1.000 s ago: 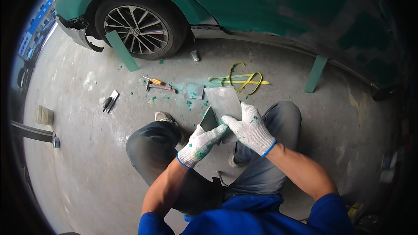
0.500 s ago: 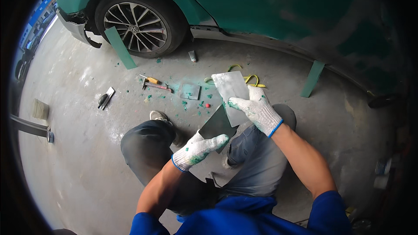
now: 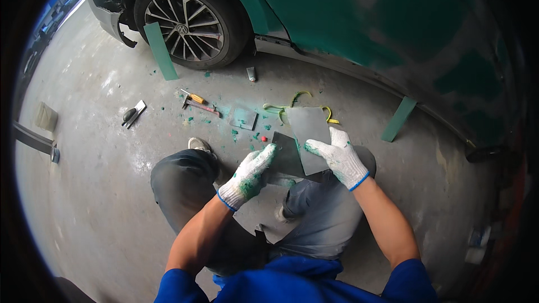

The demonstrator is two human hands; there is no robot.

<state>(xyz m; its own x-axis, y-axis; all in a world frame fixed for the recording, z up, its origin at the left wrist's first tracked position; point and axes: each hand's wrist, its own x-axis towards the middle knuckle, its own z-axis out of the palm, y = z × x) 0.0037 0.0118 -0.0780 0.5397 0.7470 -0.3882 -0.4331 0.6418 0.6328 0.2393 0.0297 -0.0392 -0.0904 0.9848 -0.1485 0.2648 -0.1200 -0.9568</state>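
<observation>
Both my hands wear white knit gloves smeared with green. My left hand (image 3: 247, 174) grips a dark grey sheet (image 3: 287, 154), which looks like sandpaper, by its left edge. A paler, green-marked piece (image 3: 279, 179) shows beneath it, mostly covered. In my right hand (image 3: 339, 160) is a light grey sheet (image 3: 311, 132) of similar size, pinched at its right side with the thumb on top. The light sheet's left edge overlaps or touches the dark sheet. Both sheets are above my bent knees.
A green car (image 3: 348, 28) stands ahead, its wheel (image 3: 182, 28) at the left. Green strips (image 3: 161, 53) lean there and at the sill. On the floor lie a screwdriver (image 3: 195, 98), hammer (image 3: 203, 110), clear plate (image 3: 242, 118), tube (image 3: 251, 74), yellow straps (image 3: 295, 99) and black-handled tool (image 3: 133, 114).
My left hand has risen with the dark sheet, bringing it up beside the light one. My right hand has shifted slightly right and down with its sheet. The view has shifted a little.
</observation>
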